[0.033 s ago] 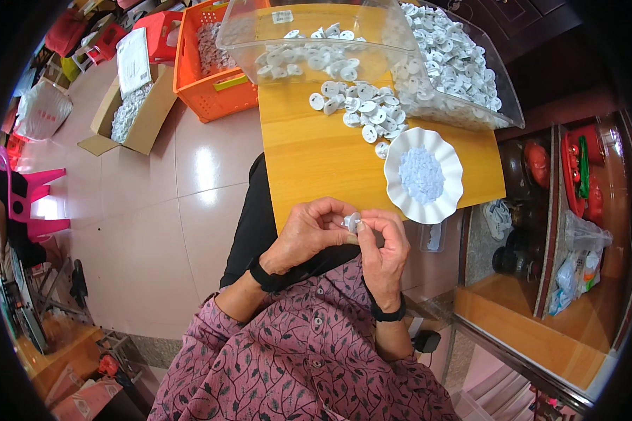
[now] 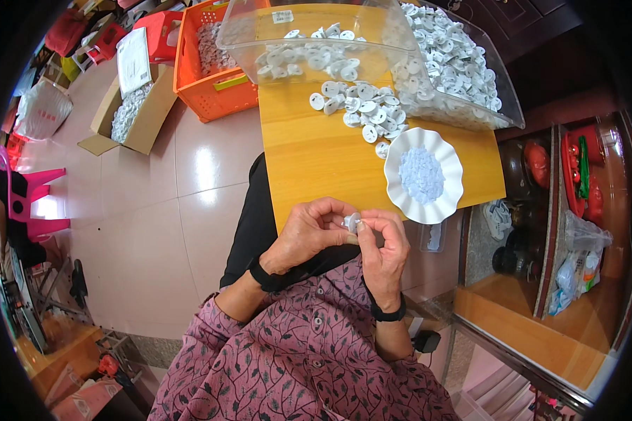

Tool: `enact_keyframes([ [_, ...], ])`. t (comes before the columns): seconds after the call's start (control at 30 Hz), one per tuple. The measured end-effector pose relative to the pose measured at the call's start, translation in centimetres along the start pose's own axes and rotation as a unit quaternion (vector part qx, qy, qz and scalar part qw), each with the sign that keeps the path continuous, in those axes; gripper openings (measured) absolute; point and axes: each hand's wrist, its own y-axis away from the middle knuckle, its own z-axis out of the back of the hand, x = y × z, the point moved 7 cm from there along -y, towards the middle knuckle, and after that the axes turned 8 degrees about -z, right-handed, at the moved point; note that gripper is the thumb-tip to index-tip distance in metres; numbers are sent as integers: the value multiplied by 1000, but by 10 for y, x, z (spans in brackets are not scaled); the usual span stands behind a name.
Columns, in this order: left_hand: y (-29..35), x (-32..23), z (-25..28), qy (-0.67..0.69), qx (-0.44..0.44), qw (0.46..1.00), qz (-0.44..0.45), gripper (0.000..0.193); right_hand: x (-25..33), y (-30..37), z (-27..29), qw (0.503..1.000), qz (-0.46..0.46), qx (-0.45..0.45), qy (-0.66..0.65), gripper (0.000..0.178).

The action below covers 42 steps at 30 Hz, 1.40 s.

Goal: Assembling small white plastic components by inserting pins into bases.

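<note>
Close above my lap, near the table's front edge, my left hand [image 2: 316,228] pinches a small white round plastic piece [image 2: 351,222]. From the other side, the thumb and fingertips of my right hand [image 2: 384,245] are closed on the same piece. My fingers hide part of it. A white wavy-rimmed dish [image 2: 395,184] stands just beyond my right hand and holds a heap of tiny pale bluish-white pieces [image 2: 421,175]. Behind the dish, a loose pile of white round plastic pieces [image 2: 369,111] with small holes lies on the yellow wooden table [image 2: 316,165].
Clear plastic bins [image 2: 316,45] with many more white pieces stand at the table's far side. An orange crate [image 2: 214,98] and a cardboard box [image 2: 151,123] are on the floor at left. Open shelves [image 2: 527,295] stand close on the right. A pink stool [image 2: 45,224] is far left.
</note>
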Motion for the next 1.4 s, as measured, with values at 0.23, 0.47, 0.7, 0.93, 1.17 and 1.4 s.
enact_keyframes([
  [0.23,0,-2,-2,-4,8,1000,-4,34,-1,0,-1,1000,3,12,-1,7],
  [0.47,-1,0,-1,-23,6,1000,14,34,-11,2,-1,998,-39,13,-57,3],
  [0.7,-6,-13,2,-24,8,1000,9,32,-10,4,0,997,-44,5,-58,4],
  [0.93,-52,-112,33,-129,-77,983,-102,32,-18,11,2,997,-61,-8,-56,4],
  [1.17,-126,-208,64,-276,-183,903,-272,46,-23,18,3,993,-82,-8,-86,5],
  [1.4,-123,-162,63,-285,-178,917,-213,42,-22,13,19,997,-38,-66,-16,6],
])
